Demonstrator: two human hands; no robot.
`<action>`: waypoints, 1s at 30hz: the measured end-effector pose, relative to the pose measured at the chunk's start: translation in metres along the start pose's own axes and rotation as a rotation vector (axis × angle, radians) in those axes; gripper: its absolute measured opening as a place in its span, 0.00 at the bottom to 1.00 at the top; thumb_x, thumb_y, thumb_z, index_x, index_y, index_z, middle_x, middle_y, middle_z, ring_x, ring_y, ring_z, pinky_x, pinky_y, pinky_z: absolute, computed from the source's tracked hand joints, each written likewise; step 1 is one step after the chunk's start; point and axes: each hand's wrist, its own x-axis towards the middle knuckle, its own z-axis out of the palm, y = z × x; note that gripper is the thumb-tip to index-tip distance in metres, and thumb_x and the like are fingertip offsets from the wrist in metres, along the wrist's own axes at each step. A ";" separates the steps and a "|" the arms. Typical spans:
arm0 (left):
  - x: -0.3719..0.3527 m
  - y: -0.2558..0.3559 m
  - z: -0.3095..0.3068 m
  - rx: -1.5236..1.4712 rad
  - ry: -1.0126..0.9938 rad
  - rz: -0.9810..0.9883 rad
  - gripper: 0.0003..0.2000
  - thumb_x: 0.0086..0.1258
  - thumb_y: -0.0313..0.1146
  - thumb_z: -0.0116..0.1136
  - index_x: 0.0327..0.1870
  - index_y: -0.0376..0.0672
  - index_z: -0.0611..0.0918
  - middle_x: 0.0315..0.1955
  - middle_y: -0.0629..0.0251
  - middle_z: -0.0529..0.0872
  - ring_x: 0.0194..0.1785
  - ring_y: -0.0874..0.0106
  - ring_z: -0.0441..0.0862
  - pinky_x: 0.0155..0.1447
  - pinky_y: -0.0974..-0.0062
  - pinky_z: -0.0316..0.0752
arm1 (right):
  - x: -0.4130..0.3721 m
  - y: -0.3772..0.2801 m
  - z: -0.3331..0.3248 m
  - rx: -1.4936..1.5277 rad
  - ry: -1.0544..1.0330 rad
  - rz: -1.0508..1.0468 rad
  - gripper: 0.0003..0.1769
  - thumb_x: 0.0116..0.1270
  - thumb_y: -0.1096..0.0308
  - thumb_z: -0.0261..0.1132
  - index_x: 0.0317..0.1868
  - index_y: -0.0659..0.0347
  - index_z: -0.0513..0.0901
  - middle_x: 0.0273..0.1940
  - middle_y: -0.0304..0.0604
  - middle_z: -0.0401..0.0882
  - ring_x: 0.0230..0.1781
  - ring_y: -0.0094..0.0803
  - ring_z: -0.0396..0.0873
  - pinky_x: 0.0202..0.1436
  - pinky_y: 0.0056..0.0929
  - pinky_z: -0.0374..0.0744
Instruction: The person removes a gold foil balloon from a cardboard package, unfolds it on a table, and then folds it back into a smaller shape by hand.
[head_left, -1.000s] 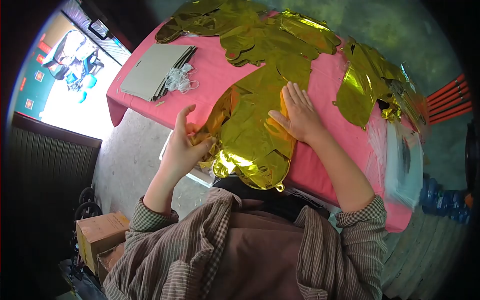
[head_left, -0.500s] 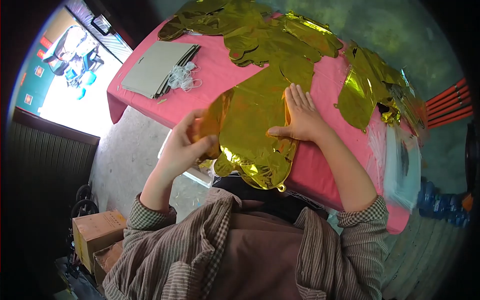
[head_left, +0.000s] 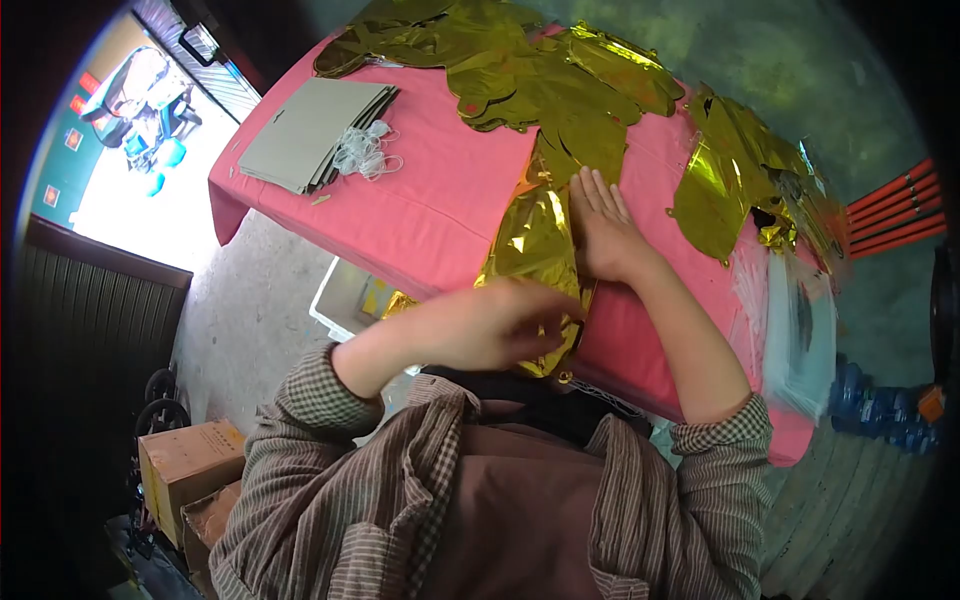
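A shiny gold foil sheet (head_left: 533, 228) lies in a narrow, folded shape at the near edge of the pink-covered table (head_left: 440, 215). My right hand (head_left: 603, 228) presses along its right side with fingers stretched out. Over its lower part is my left hand (head_left: 505, 322), smeared by motion, so whether it grips the foil is unclear. Beyond my hands, more gold foil pieces (head_left: 540, 85) are spread, touching the upper end of this one. Another gold foil piece (head_left: 715, 190) rests to the right.
Grey cards (head_left: 310, 130) and a tangle of white string (head_left: 365, 150) lie on the table's left. Clear plastic sleeves (head_left: 800, 330) are at the right end. Below stand a white bin (head_left: 345, 295), cardboard boxes (head_left: 190, 455) and blue bottles (head_left: 875, 410).
My left hand has moved right across the foil, and the foil's left part is now folded over, making it narrower. My right hand has stayed nearly in place.
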 end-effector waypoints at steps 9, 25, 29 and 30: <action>-0.013 -0.066 -0.028 0.561 0.333 0.151 0.15 0.60 0.25 0.58 0.49 0.39 0.80 0.50 0.57 0.80 0.58 0.58 0.73 0.62 0.63 0.69 | -0.004 -0.010 -0.010 0.025 -0.030 0.039 0.53 0.53 0.63 0.64 0.73 0.68 0.41 0.75 0.58 0.37 0.77 0.43 0.34 0.77 0.40 0.37; -0.003 -0.061 -0.034 0.550 0.139 0.156 0.22 0.61 0.37 0.61 0.57 0.41 0.77 0.60 0.54 0.73 0.64 0.54 0.67 0.68 0.58 0.61 | -0.002 -0.003 -0.003 -0.105 -0.070 0.023 0.48 0.59 0.64 0.59 0.73 0.68 0.41 0.75 0.57 0.35 0.77 0.44 0.33 0.77 0.40 0.36; -0.002 -0.064 -0.026 0.665 0.121 0.177 0.24 0.62 0.38 0.61 0.58 0.40 0.75 0.61 0.55 0.72 0.66 0.55 0.66 0.69 0.57 0.60 | 0.000 -0.004 -0.004 -0.090 -0.047 0.023 0.50 0.59 0.59 0.60 0.73 0.68 0.40 0.75 0.57 0.35 0.77 0.44 0.33 0.77 0.40 0.36; -0.002 -0.064 -0.026 0.678 0.108 0.159 0.24 0.62 0.38 0.60 0.58 0.40 0.75 0.61 0.55 0.71 0.66 0.55 0.66 0.69 0.57 0.59 | -0.001 -0.007 -0.006 -0.068 -0.066 0.038 0.51 0.59 0.58 0.60 0.73 0.68 0.39 0.75 0.57 0.34 0.77 0.44 0.33 0.77 0.40 0.36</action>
